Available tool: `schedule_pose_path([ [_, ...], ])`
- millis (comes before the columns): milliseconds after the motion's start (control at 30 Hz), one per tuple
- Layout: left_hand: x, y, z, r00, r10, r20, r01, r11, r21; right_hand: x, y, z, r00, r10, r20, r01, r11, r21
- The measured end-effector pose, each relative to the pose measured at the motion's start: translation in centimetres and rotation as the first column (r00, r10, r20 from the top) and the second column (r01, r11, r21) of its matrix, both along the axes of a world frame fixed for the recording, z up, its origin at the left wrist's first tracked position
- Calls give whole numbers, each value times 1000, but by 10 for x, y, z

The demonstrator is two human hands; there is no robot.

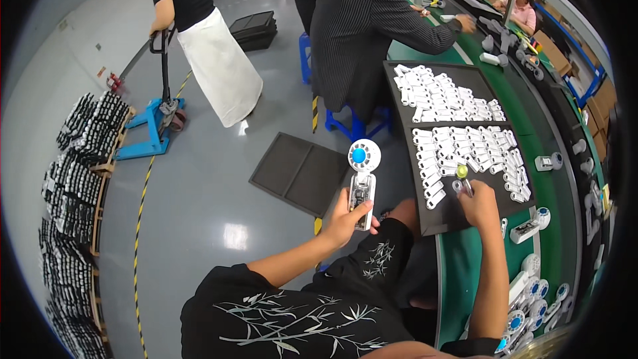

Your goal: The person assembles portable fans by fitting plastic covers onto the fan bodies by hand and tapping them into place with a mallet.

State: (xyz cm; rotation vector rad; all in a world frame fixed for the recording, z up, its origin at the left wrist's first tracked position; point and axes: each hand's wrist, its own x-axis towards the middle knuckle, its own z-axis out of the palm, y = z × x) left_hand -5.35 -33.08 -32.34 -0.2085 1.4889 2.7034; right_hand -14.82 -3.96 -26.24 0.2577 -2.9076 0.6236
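My left hand (353, 218) is closed around the handle of a white handheld fan (364, 157). The fan has a round head with a blue centre, and its handle is uncovered, showing parts inside. Over the near part of a black divided tray (435, 223), my right hand (480, 205) is closed on a slim tool with a yellow-green round end (462, 171); its exact kind is not clear. Rows of small white plastic covers (465, 149) fill much of both tray compartments, just beyond my right hand.
Several more fans (531, 306) lie on the green bench at the lower right. An empty black tray (299, 171) rests on the floor. A co-worker in a striped jacket (359, 33) sits ahead; another person holds a blue pallet jack (149, 129). Stacked parts (73, 213) line the left wall.
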Motion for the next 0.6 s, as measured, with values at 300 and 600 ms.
schedule_pose_path([
  [300,-8,58,23,910,-401,-104,410,909,80,106,29,49,912,-73,403,378,532,-758],
  [600,-3,143,59,723,-676,-141,690,695,201,187,74,59,925,60,374,377,-39,-925],
])
